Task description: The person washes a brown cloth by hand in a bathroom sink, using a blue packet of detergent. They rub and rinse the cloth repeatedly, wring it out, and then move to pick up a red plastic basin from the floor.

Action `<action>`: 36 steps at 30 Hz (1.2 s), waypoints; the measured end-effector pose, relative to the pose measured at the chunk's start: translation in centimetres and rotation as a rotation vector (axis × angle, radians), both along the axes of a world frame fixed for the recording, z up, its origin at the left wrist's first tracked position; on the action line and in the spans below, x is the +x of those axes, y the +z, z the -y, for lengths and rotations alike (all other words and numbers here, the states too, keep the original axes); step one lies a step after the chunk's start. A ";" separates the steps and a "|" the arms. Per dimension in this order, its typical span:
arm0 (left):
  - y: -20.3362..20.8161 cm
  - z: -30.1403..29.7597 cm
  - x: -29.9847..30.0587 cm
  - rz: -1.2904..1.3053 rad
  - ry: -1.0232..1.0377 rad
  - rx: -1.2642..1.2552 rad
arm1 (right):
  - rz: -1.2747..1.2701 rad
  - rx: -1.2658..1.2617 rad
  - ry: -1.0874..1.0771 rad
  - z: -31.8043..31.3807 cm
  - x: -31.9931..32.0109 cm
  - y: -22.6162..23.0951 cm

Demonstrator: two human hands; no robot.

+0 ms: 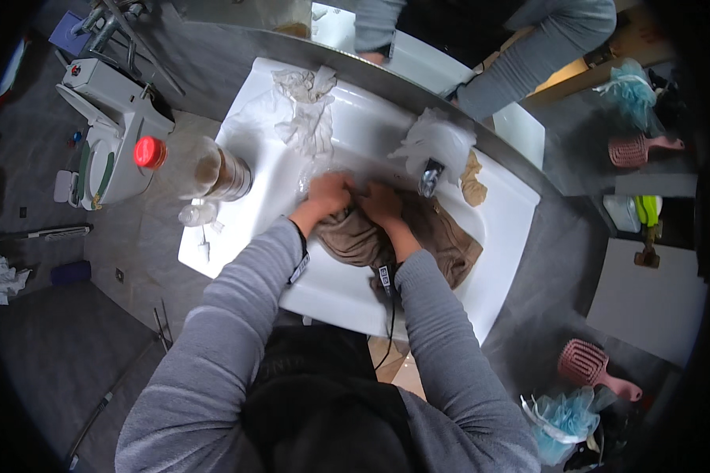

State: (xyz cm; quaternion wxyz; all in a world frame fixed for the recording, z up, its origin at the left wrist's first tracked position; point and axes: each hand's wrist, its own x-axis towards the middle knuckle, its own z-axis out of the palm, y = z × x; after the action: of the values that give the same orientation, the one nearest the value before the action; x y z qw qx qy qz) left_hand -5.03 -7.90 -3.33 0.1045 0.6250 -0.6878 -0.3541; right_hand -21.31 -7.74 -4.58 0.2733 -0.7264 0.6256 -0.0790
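Observation:
A wet-looking brown cloth (442, 240), perhaps a garment, lies bunched in the white washbasin (323, 298). My left hand (328, 197) is closed on its upper left part, knuckles up, beside some suds or clear water at the basin's inner wall. Close by on the right, my right hand (381, 205) grips another fold of the same cloth. The two fists nearly touch, and their fingertips are hidden in the fabric. Just right of my right hand stands the metal faucet (430, 178), with a whitish plastic bag (438, 142) behind it.
On the basin's left ledge stand a large clear bottle with a red cap (193, 167) and a small clear bottle (198, 214). Crumpled white cloth or tissue (306, 126) lies at the back left. A mirror (481, 59) rises behind. A pink hairbrush (588, 364) and blue bath puff (564, 426) sit right.

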 end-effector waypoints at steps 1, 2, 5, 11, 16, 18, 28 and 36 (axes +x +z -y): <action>0.7 -0.5 0.5 -0.154 0.022 0.079 | -0.004 0.036 -0.004 -1.2 -0.2 1.9; 1.5 -0.8 1.2 -0.289 0.042 0.148 | 0.011 0.055 -0.006 -2.3 -0.3 3.9; 4.4 -1.9 2.5 -0.485 0.152 0.121 | 0.014 -0.191 0.072 -8.1 -0.3 9.1; 6.4 -9.7 -0.7 0.260 -0.103 -0.060 | -0.014 -0.329 0.329 -13.8 -1.0 11.8; 3.3 -12.9 -1.3 0.341 -0.123 -0.255 | -0.127 -0.423 0.285 -11.3 0.0 7.6; 2.0 -11.9 -1.3 0.449 -0.149 -0.263 | -0.183 -0.335 0.309 -10.4 0.9 5.6; -4.0 -2.5 -1.8 0.445 -0.045 0.012 | -0.144 -0.113 0.107 -1.9 3.1 -4.4; -0.5 -2.8 3.5 -0.498 0.530 0.353 | -0.027 -0.168 0.054 1.7 -0.1 -0.5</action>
State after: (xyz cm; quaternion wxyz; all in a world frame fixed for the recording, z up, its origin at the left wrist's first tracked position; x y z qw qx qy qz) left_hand -1.49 -5.08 -3.84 0.2467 0.6843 -0.3852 -0.5679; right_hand -21.45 -9.48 -5.05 0.2053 -0.7644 0.6005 -0.1140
